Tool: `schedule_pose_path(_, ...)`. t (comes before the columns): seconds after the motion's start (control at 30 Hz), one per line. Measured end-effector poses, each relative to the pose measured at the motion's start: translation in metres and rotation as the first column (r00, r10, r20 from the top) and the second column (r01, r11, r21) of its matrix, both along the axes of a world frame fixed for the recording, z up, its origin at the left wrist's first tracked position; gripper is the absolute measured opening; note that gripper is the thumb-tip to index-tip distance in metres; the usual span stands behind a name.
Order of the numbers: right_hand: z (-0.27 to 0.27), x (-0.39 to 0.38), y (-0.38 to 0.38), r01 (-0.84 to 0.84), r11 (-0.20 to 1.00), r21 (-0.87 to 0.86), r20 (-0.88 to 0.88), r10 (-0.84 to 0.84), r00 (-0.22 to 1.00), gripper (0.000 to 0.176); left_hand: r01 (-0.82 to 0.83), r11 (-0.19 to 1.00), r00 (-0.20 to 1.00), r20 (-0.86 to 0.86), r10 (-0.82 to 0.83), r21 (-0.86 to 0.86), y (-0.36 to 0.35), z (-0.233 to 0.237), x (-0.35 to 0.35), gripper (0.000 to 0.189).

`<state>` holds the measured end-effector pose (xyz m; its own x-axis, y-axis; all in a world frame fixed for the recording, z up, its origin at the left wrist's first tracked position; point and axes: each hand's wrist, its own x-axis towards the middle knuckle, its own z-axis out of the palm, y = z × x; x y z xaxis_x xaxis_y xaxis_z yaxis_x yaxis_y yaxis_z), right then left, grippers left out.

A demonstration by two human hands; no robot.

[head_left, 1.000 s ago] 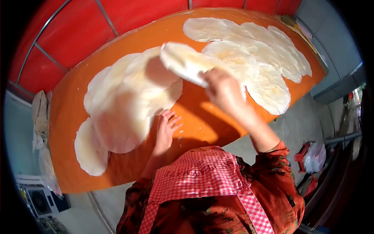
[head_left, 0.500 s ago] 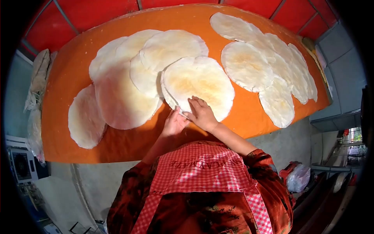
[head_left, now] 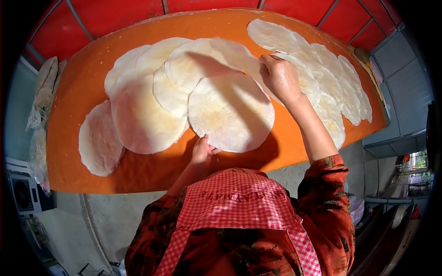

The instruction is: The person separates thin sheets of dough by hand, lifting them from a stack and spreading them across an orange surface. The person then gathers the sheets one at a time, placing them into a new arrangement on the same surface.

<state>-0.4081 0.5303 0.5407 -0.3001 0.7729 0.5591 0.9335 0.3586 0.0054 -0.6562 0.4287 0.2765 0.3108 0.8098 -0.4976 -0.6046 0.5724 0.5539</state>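
Thin, pale round flatbreads lie overlapping on an orange cloth. My left hand (head_left: 202, 150) is at the near edge of the front flatbread (head_left: 225, 115), its thumb on top and its fingers at the rim. Farther forward and right, my right hand (head_left: 279, 78) is closed on a thin, partly see-through flatbread (head_left: 237, 54), blurred and raised over the others. Its shadow and my arm's fall across the breads beneath. Left of the front bread lies a group of flatbreads (head_left: 142, 115), with one browner round (head_left: 101, 140) at its left end.
A second overlapping group of flatbreads (head_left: 331, 78) covers the right of the orange cloth (head_left: 69, 161). Red tiles (head_left: 212, 3) line the far edge. Plastic bags (head_left: 40, 152) hang at the left beside a boxy appliance (head_left: 23, 193). Grey floor (head_left: 87, 221) shows below the near edge.
My right hand has moved from the front flatbread's near edge forward and right, lifting a thin flatbread along. Another round now shows where it lay. My left hand has stayed near the same edge.
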Motion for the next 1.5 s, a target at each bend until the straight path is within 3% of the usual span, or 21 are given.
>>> schedule_pose_path(0.1, -0.005, -0.044, -0.04, -0.097, 0.995, -0.014, 0.089, 0.098, 0.991, 0.02, -0.03, 0.998, 0.999, 0.019, 0.028, 0.059, -0.003, 0.019, 0.006, 0.045)
schedule_pose_path(0.2, -0.077, -0.078, -0.076, -0.192, 0.98, -0.043, 0.11, 0.196, 0.974, 0.023, -0.05, 0.994, 0.997, 0.059, 0.044, 0.1, -0.002, 0.027, 0.009, 0.047)
schedule_pose_path(0.27, -0.116, -0.095, -0.099, -0.175, 0.931, -0.32, 0.077, 0.209, 0.975, 0.026, -0.088, 0.984, 0.966, 0.253, 0.047, 0.153, -0.003, 0.01, 0.008, 0.048)
schedule_pose_path(0.3, -0.147, -0.092, -0.104, -0.294, 0.901, -0.32, -0.026, 0.301, 0.953, 0.032, -0.105, 0.978, 0.938, 0.344, 0.036, 0.182, -0.002, 0.005, 0.008, 0.049)
schedule_pose_path(0.33, -0.166, -0.092, -0.108, -0.28, 0.884, -0.375, -0.061, 0.278, 0.959, 0.037, -0.18, 0.979, 0.935, 0.325, 0.141, 0.094, -0.008, 0.039, 0.012, 0.052)
schedule_pose_path(0.43, -0.172, -0.09, -0.115, -0.248, 0.84, -0.482, -0.122, 0.216, 0.969, 0.041, -0.05, 0.986, 0.999, -0.006, 0.051, 0.159, -0.007, 0.025, 0.006, 0.05)
schedule_pose_path(0.47, -0.168, -0.089, -0.117, -0.238, 0.828, -0.508, -0.136, 0.197, 0.971, 0.042, -0.037, 0.984, 0.966, -0.244, 0.08, 0.175, -0.009, 0.042, 0.015, 0.043)
schedule_pose_path(0.57, -0.151, -0.07, -0.117, -0.317, 0.807, -0.498, -0.35, 0.147, 0.925, 0.041, -0.028, 0.919, 0.908, -0.375, 0.188, 0.393, 0.014, 0.017, 0.017, 0.042)
schedule_pose_path(0.6, -0.151, -0.06, -0.116, -0.31, 0.841, -0.443, -0.442, 0.096, 0.892, 0.035, -0.079, 0.897, 0.901, -0.353, 0.251, 0.434, 0.022, 0.035, 0.016, 0.041)
schedule_pose_path(0.7, -0.142, -0.02, -0.116, -0.204, 0.877, -0.435, -0.65, -0.149, 0.745, 0.022, -0.128, 0.887, 0.846, -0.418, 0.332, 0.444, 0.045, 0.107, -0.012, 0.043)
schedule_pose_path(0.73, -0.147, -0.001, -0.117, -0.202, 0.864, -0.462, -0.715, -0.228, 0.66, 0.02, -0.147, 0.793, 0.826, -0.367, 0.427, 0.591, 0.054, 0.111, -0.031, 0.042)
schedule_pose_path(0.77, -0.146, 0.016, -0.12, -0.157, 0.829, -0.537, -0.704, -0.338, 0.624, 0.021, -0.032, 0.762, 0.634, -0.576, 0.516, 0.647, 0.07, 0.088, -0.069, 0.037)
schedule_pose_path(0.83, -0.189, 0.07, -0.111, -0.269, 0.748, -0.606, -0.782, -0.499, 0.373, 0.015, 0.396, 0.569, 0.25, -0.681, 0.688, 0.721, 0.103, 0.001, -0.165, 0.04)
schedule_pose_path(0.9, -0.211, 0.124, -0.104, -0.202, 0.711, -0.674, -0.735, -0.674, 0.076, 0.009, 0.253, 0.729, 0.124, -0.769, 0.627, 0.636, 0.103, -0.01, -0.21, 0.043)
schedule_pose_path(0.97, -0.225, 0.173, -0.096, -0.045, 0.737, -0.674, -0.703, -0.659, -0.265, 0.007, 0.08, 0.792, 0.088, -0.795, 0.6, 0.606, 0.092, -0.005, -0.226, 0.047)
schedule_pose_path(1.07, -0.248, 0.238, -0.08, 0.201, 0.8, -0.565, -0.801, -0.473, -0.368, 0.005, 0.058, 0.768, -0.002, -0.77, 0.639, 0.637, 0.053, 0.034, -0.186, 0.053)
schedule_pose_path(1.17, -0.255, 0.284, -0.054, 0.246, 0.8, -0.548, -0.751, -0.34, -0.566, 0.014, 0.065, 0.688, 0.253, -0.679, 0.689, 0.723, 0.046, -0.01, -0.163, 0.043)
schedule_pose_path(1.3, -0.27, 0.315, -0.031, 0.079, 0.866, -0.494, -0.636, -0.298, -0.712, 0.018, 0.14, 0.722, 0.337, -0.718, 0.609, 0.678, 0.016, 0.015, -0.06, 0.03)
schedule_pose_path(1.33, -0.267, 0.317, -0.026, 0.074, 0.836, -0.544, -0.65, -0.365, -0.666, 0.015, 0.166, 0.706, 0.378, -0.705, 0.6, 0.689, 0.012, 0.016, -0.045, 0.029)
schedule_pose_path(1.43, -0.247, 0.311, -0.014, 0.053, 0.882, -0.468, -0.548, -0.243, -0.8, 0.005, 0.224, 0.683, 0.463, -0.693, 0.553, 0.695, 0.007, 0.011, -0.021, 0.027)
schedule_pose_path(1.5, -0.264, 0.333, 0.015, 0.088, 0.878, -0.471, -0.649, -0.277, -0.709, 0.005, 0.245, 0.71, 0.47, -0.721, 0.509, 0.661, 0.005, 0.01, -0.015, 0.025)
